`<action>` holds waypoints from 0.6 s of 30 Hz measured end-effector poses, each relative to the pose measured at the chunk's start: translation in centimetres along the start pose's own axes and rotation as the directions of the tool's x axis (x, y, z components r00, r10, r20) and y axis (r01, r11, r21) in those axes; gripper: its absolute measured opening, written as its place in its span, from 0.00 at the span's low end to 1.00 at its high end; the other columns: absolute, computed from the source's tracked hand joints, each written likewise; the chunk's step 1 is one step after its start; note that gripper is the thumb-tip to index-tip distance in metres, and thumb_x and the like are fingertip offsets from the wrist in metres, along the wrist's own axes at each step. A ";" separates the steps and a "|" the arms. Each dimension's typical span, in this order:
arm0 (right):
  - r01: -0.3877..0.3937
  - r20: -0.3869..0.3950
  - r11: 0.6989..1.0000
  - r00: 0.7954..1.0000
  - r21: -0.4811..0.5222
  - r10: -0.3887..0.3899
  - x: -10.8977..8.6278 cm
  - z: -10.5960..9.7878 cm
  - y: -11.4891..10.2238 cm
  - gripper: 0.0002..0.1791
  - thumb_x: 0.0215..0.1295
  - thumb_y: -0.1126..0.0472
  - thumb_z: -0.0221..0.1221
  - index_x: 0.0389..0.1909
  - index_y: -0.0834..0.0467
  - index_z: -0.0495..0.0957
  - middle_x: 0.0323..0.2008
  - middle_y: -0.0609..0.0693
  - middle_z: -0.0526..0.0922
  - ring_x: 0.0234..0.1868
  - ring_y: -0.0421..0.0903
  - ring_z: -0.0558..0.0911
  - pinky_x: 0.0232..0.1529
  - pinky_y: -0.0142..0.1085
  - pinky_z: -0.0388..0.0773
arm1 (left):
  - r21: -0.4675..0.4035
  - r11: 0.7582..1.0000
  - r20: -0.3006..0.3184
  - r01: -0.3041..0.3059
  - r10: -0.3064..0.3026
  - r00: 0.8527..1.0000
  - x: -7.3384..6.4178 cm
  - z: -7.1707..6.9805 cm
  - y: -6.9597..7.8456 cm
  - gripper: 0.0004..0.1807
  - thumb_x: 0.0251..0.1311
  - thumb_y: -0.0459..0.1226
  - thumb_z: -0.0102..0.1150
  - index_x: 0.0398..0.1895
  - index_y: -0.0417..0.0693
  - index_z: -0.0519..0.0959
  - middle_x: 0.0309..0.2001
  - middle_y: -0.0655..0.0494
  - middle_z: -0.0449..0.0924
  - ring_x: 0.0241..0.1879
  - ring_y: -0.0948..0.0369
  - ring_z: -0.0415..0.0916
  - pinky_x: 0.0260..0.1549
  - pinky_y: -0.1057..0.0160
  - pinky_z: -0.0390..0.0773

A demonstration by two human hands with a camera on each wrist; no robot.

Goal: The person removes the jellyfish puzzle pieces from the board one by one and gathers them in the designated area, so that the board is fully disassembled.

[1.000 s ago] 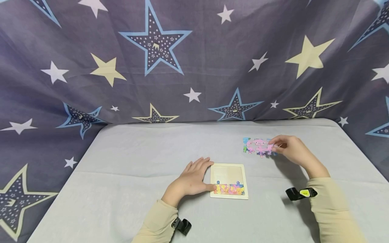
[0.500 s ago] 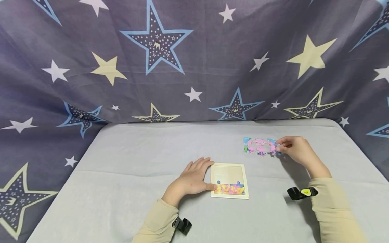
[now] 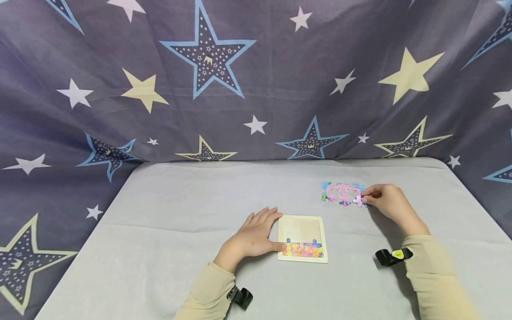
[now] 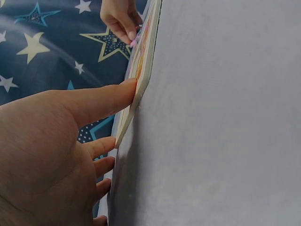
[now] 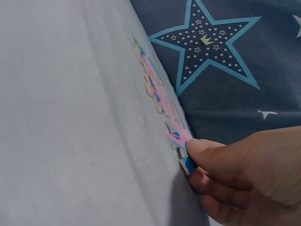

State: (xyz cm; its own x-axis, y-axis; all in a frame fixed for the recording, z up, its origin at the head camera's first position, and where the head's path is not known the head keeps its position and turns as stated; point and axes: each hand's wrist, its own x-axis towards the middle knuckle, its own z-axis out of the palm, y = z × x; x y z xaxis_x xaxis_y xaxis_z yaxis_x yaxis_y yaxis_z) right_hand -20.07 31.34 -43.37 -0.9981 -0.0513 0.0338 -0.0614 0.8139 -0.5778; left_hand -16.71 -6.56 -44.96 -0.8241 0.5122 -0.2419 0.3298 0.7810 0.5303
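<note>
while right fingers pinched a flat pink-and-blue jigsaw piece, left fingers lay straight.
it seemed light, stiff, best edge-held.

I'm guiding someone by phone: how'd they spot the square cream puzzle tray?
On the table covered in light grey cloth, find the bare left hand. Its thumb touches the square cream puzzle tray, whose near part holds colourful pieces. Unlike the pink-and-blue puzzle pieces farther back, it has a cream border.
</note>
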 end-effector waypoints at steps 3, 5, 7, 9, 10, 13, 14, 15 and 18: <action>-0.001 -0.007 1.000 1.000 -0.004 0.001 0.0 0.1 0.0 0.09 0.69 0.64 0.66 0.42 0.67 0.86 0.34 0.60 0.89 0.34 0.47 0.83 0.36 0.37 0.76 | -0.002 1.000 -0.002 0.001 -0.001 1.000 0.0 0.0 0.0 0.48 0.60 0.57 0.66 0.81 0.53 0.60 0.84 0.54 0.50 0.84 0.53 0.41 0.82 0.43 0.37; 0.001 -0.012 1.000 1.000 -0.002 -0.001 0.0 0.2 0.0 0.09 0.68 0.64 0.66 0.43 0.68 0.86 0.34 0.59 0.88 0.35 0.49 0.84 0.35 0.37 0.77 | -0.002 1.000 -0.002 0.003 -0.003 1.000 0.0 0.0 0.0 0.48 0.60 0.57 0.67 0.81 0.53 0.60 0.84 0.54 0.50 0.84 0.53 0.41 0.82 0.43 0.36; 0.003 -0.018 1.000 1.000 0.002 -0.003 0.1 0.2 0.0 0.10 0.68 0.65 0.66 0.44 0.68 0.85 0.33 0.58 0.87 0.36 0.51 0.84 0.35 0.37 0.77 | -0.002 1.000 -0.002 0.004 -0.004 1.000 0.0 0.0 0.0 0.48 0.60 0.57 0.67 0.81 0.53 0.60 0.84 0.55 0.50 0.84 0.53 0.41 0.82 0.43 0.36; 0.006 -0.023 1.000 1.000 0.007 -0.006 0.1 0.2 -0.1 0.11 0.67 0.64 0.67 0.45 0.69 0.84 0.33 0.58 0.87 0.37 0.52 0.85 0.34 0.37 0.77 | -0.002 1.000 -0.002 0.006 -0.006 1.000 -0.1 0.0 0.0 0.48 0.60 0.57 0.67 0.81 0.53 0.60 0.84 0.55 0.50 0.84 0.53 0.41 0.82 0.43 0.36; 0.010 -0.026 1.000 1.000 0.009 -0.010 0.1 0.2 -0.1 0.12 0.67 0.64 0.67 0.45 0.69 0.84 0.33 0.57 0.87 0.37 0.53 0.85 0.33 0.37 0.78 | -0.003 1.000 -0.001 0.006 -0.006 1.000 -0.1 0.0 0.0 0.48 0.60 0.57 0.67 0.81 0.53 0.59 0.84 0.55 0.50 0.84 0.53 0.41 0.82 0.44 0.36; 0.027 -0.041 0.999 0.999 0.027 -0.026 0.1 0.3 -0.5 0.12 0.67 0.63 0.68 0.45 0.68 0.84 0.33 0.57 0.87 0.37 0.53 0.86 0.33 0.36 0.78 | -0.006 1.000 0.000 0.008 -0.008 1.000 -0.1 0.0 0.1 0.48 0.60 0.56 0.67 0.81 0.53 0.60 0.84 0.54 0.50 0.84 0.53 0.41 0.82 0.44 0.36; 0.038 -0.043 0.999 0.998 0.037 -0.036 0.1 0.2 -0.7 0.12 0.67 0.63 0.69 0.45 0.68 0.84 0.33 0.57 0.87 0.38 0.53 0.87 0.33 0.35 0.78 | -0.008 1.000 0.000 0.008 -0.008 1.000 -0.1 0.0 0.1 0.48 0.60 0.56 0.67 0.81 0.53 0.60 0.84 0.55 0.49 0.84 0.53 0.41 0.82 0.44 0.36; 0.049 -0.045 0.998 0.998 0.047 -0.047 0.1 0.2 -1.0 0.12 0.67 0.63 0.69 0.45 0.67 0.84 0.34 0.57 0.87 0.38 0.53 0.87 0.34 0.35 0.78 | -0.008 1.000 0.001 0.009 -0.009 1.000 -0.1 0.0 0.1 0.48 0.60 0.56 0.67 0.81 0.53 0.60 0.84 0.55 0.49 0.84 0.53 0.41 0.82 0.44 0.36; 0.087 -0.034 0.992 0.996 0.092 -0.084 0.1 0.3 -2.0 0.13 0.66 0.64 0.69 0.47 0.68 0.83 0.36 0.60 0.87 0.37 0.52 0.87 0.33 0.31 0.78 | -0.011 1.000 -0.002 0.009 -0.009 1.000 0.0 0.0 0.1 0.47 0.60 0.56 0.67 0.80 0.52 0.60 0.84 0.54 0.50 0.84 0.53 0.41 0.82 0.44 0.36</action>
State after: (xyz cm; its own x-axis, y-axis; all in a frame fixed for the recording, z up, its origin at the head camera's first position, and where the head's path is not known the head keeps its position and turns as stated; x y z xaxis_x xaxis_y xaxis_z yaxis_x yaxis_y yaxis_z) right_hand -20.03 29.55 -42.46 -0.9888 -0.0999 0.1104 -0.1478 0.7494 -0.6455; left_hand -16.66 -6.52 -44.87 -0.8283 0.5040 -0.2450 0.3167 0.7817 0.5373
